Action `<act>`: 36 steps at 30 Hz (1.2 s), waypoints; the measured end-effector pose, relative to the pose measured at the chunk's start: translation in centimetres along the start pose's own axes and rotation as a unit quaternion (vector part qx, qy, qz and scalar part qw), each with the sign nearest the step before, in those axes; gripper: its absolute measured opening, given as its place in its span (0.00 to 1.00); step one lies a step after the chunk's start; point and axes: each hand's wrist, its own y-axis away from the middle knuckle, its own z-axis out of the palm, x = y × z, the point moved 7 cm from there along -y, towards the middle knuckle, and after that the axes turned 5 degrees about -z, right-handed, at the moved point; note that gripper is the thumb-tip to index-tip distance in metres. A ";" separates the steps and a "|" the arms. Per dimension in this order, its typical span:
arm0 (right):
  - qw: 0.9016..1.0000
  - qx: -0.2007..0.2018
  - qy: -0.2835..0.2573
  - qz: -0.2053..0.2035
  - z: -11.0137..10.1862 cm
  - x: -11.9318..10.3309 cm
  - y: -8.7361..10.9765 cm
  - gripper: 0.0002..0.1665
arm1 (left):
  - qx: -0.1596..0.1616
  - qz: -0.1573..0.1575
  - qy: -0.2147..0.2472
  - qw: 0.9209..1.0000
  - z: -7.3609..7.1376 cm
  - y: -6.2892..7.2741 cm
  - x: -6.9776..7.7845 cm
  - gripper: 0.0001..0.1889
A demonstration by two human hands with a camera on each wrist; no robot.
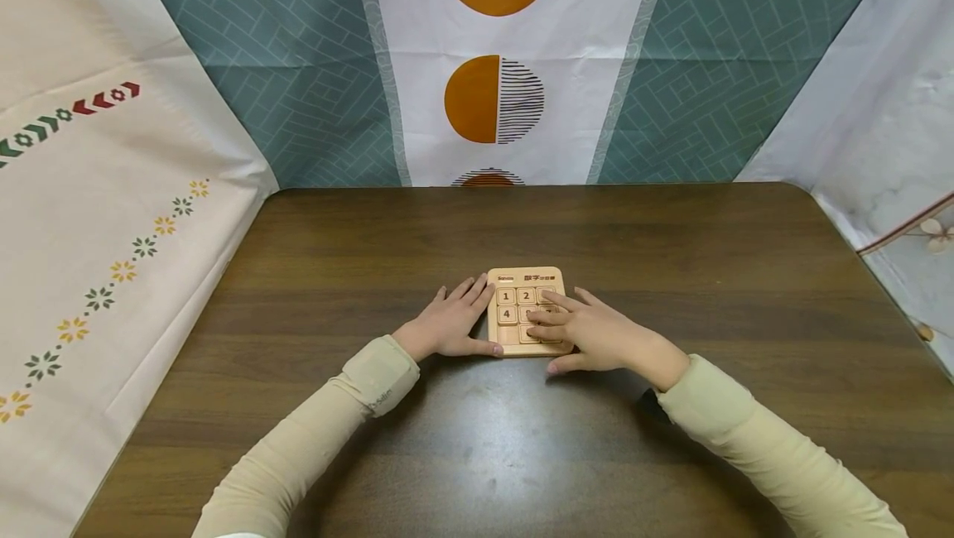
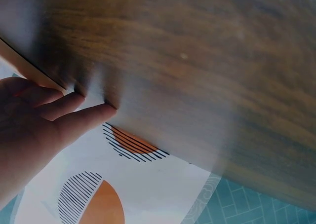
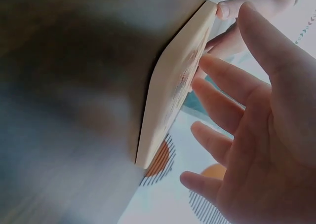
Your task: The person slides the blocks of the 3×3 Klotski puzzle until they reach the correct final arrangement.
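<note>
A wooden number sliding puzzle (image 1: 514, 271) lies flat on the table, its tiles marked 1, 2 and 4 readable and a tile-free slot at its lower left. Along its left edge rests my left hand (image 1: 450, 325), fingers straight and the thumb at the near left corner. My right hand (image 1: 596, 335) is spread over the right-hand tiles and hides several of them. In the right wrist view, the fingertips of that hand (image 3: 261, 130) reach over the puzzle's top face (image 3: 185, 81); contact is hard to tell. The left wrist view shows my left fingers (image 2: 84, 118) extended by the edge.
The dark wooden table (image 1: 358, 248) ends at a patterned cloth backdrop (image 1: 313, 108). Pale embroidered cloth (image 1: 97, 256) hangs on the left, with a white cloth (image 1: 879, 132) on the right. A small dark object (image 1: 652, 404) shows beside the right wrist.
</note>
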 end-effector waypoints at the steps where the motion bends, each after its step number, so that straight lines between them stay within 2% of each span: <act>1: 1.000 0.003 0.000 0.000 0.0 0.0 0.2 0.36 | 0.000 -0.001 -0.001 1.000 0.0 0.0 0.0 0.54; 10: 1.000 0.005 0.005 -0.001 0.4 -0.1 0.6 0.37 | 0.001 -0.002 -0.007 1.000 0.1 -0.1 -0.1 0.54; 17: 1.000 0.004 -0.004 0.001 0.5 -0.4 -0.3 0.37 | -0.001 -0.003 -0.005 1.000 0.1 -0.1 -0.1 0.54; 22: 1.000 0.006 0.013 -0.010 0.5 -0.9 -1.0 0.37 | 0.001 0.001 -0.005 1.000 0.0 -0.1 -0.1 0.54; 31: 1.000 -0.020 0.006 -0.008 1.0 -1.3 -2.1 0.39 | 0.002 0.004 -0.004 1.000 0.1 -0.2 0.0 0.54; 36: 1.000 0.002 0.009 0.010 0.4 -0.8 -1.7 0.39 | 0.002 0.001 -0.007 1.000 0.1 -0.2 -0.1 0.55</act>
